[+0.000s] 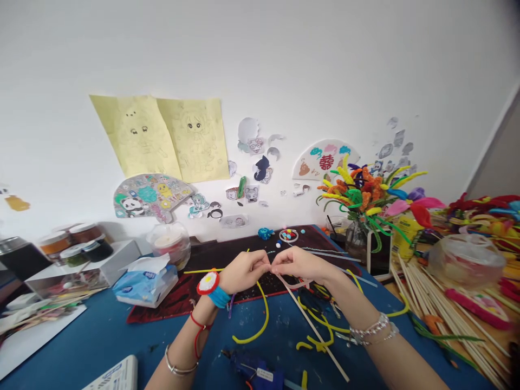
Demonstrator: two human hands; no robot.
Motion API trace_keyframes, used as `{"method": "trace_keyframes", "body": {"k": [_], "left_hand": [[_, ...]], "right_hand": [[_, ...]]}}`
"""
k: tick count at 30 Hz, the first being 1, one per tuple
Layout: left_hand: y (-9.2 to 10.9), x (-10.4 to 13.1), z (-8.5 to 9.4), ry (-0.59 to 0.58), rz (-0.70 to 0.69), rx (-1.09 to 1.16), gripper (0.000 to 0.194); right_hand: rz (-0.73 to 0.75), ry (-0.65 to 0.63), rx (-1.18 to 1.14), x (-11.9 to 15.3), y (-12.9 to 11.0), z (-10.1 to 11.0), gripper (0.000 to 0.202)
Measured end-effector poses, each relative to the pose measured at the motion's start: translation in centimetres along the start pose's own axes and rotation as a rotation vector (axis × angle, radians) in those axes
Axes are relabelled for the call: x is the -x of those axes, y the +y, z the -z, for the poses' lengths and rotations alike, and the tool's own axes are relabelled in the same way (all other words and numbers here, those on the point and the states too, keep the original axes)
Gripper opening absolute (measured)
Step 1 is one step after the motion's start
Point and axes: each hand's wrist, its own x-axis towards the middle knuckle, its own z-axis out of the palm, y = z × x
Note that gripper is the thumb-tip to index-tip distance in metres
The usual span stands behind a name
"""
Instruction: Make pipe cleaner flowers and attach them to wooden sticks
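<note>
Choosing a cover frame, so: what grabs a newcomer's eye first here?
Probably the bright multicolored bouquet on the right, vivid before the white wall. Next, in the lower middle, the left hand and right hand meeting at the upper end of a pale strip, with a red-rimmed flower ornament on the left wrist. Then the yellow sheets with dark drawn eyes, up on the wall at left.

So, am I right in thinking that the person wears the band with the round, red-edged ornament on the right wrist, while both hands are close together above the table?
Not quite: the head view shows the round, red-edged ornament on the left wrist. The left hand and right hand are indeed close together above the table.
</note>
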Motion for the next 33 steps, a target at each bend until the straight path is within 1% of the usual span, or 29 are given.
{"method": "trace_keyframes", "body": {"k": [1, 3, 5, 9, 11, 13, 16, 20, 22, 24, 27, 28, 29, 30, 31, 33], "left_hand": [[-0.1, -0.1, -0.2, 0.012, 0.002, -0.025, 0.017], [-0.3, -0.3, -0.6, 0.017, -0.012, -0.082, 0.017], [-0.3, -0.4, -0.9, -0.005, -0.058, -0.146, 0.018], [0.0, -0.6, -1.5, -0.081, -0.195, -0.285, 0.023], [0.1, -0.6, -1.6, -0.097, -0.228, -0.340, 0.025], [0.0, -0.7, -1.7, -0.078, -0.213, -0.367, 0.025], [-0.2, -0.8, -1.9, 0.013, -0.108, -0.338, 0.021], [-0.6, -1.0, -2.5, 0.146, 0.072, -0.176, 0.020], [-1.0, -1.1, -2.8, 0.178, 0.168, -0.050, 0.022], [-1.8, -1.2, -2.8, 0.152, 0.268, 0.149, 0.024], [-3.0, -1.3, -2.7, 0.030, 0.382, 0.546, 0.030], [-3.3, -1.3, -2.6, 0.004, 0.396, 0.630, 0.032], [-3.4, -1.3, -2.5, 0.006, 0.389, 0.657, 0.033], [-3.3, -1.4, -2.3, 0.041, 0.361, 0.625, 0.033], [-3.1, -1.3, -2.2, 0.103, 0.312, 0.547, 0.032], [-2.3, -1.3, -2.0, 0.252, 0.170, 0.330, 0.030]], "right_hand": [[0.006, 0.019, 0.024, 0.0, 0.0, 0.0, 0.024], [-0.002, 0.014, 0.070, -0.1, 0.3, 0.1, 0.024], [-0.018, -0.027, 0.105, -0.4, 0.9, 0.5, 0.022], [-0.036, -0.156, 0.129, -0.7, 2.4, 1.4, 0.017], [-0.036, -0.161, 0.114, -0.8, 2.8, 1.6, 0.018], [-0.045, -0.109, 0.100, -0.8, 2.9, 1.4, 0.019], [-0.053, 0.026, 0.169, -0.8, 2.6, 0.8, 0.018], [0.046, 0.280, 0.462, -1.0, 2.1, -0.2, 0.013], [0.076, 0.381, 0.592, -1.0, 1.8, -0.8, 0.012], [0.112, 0.436, 0.681, -1.0, 1.5, -1.3, 0.012], [0.156, 0.468, 0.735, -1.1, 1.2, -2.0, 0.013], [0.155, 0.476, 0.723, -1.1, 1.2, -2.1, 0.013], [0.148, 0.482, 0.696, -1.2, 1.2, -2.1, 0.012], [0.135, 0.487, 0.653, -1.3, 1.4, -2.0, 0.012], [0.116, 0.485, 0.597, -1.4, 1.5, -1.9, 0.012], [0.056, 0.456, 0.444, -1.7, 1.9, -1.5, 0.015]]}}
